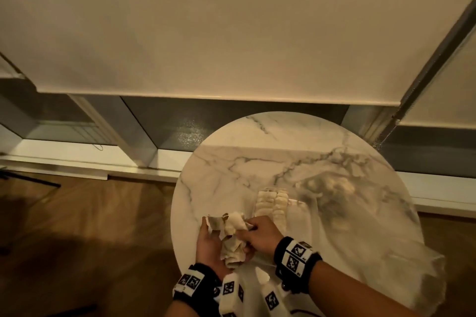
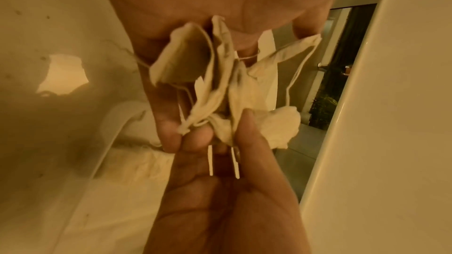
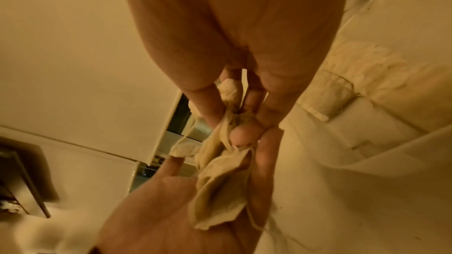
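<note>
I hold a crumpled cream cloth piece [image 1: 231, 237] with thin strings over the near edge of a round marble table [image 1: 257, 157]. My left hand [image 1: 208, 244] lies palm up under it, fingers fairly straight, and the cloth [image 3: 220, 190] rests across that palm. My right hand [image 1: 257, 235] comes in from the right. Its thumb and fingertips [image 3: 240, 135] pinch the bunched far end of the cloth [image 2: 220, 84]. Two thin white strips hang from the bunch in the left wrist view.
A stack of folded cream pieces [image 1: 273, 203] lies on the table just beyond my right hand, on a clear plastic bag [image 1: 360, 252] that spreads to the right edge. Wooden floor [image 1: 90, 226] lies left; a window with a roller blind [image 1: 231, 33] stands behind.
</note>
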Demonstrator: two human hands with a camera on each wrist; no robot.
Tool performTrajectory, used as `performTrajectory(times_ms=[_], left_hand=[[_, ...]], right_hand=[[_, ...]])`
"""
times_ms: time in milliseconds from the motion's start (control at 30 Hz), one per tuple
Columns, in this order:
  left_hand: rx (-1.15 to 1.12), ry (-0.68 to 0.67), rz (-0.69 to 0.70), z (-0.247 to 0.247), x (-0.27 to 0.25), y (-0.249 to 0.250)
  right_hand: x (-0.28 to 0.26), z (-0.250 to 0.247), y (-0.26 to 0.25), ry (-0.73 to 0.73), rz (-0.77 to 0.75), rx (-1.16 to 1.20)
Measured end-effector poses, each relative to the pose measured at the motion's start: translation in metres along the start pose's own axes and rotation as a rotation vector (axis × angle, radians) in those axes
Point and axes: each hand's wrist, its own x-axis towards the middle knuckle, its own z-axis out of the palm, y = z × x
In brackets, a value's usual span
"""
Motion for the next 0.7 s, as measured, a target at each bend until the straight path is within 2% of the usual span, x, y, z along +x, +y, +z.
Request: performTrajectory(times_ms=[67,200,267,467,700], left_hand=[[0.018,0.053,0.014,-0.006,0.005,0.009],[0.123,0.072,0.016,-0.015,0.017,0.017],[0.139,0.074,-0.023,-0.023,0.025,0.021],[0.240,-0.036,-0.070,-0.019,0.026,0.030],[0.342,0.004,0.044,-0.032,0.039,0.039]], right_hand=[[0.007,0.008,0.000,0.021,-0.044,-0.115],[0.017,0.021,0.000,0.057,-0.093,-0.224],[0.023,0.025,0.004,0.121,-0.115,-0.272],[0.035,0.034,0.011,0.243,-0.166,-0.336],[0.040,0.040,0.009,0.394,-0.219,-0.386]])
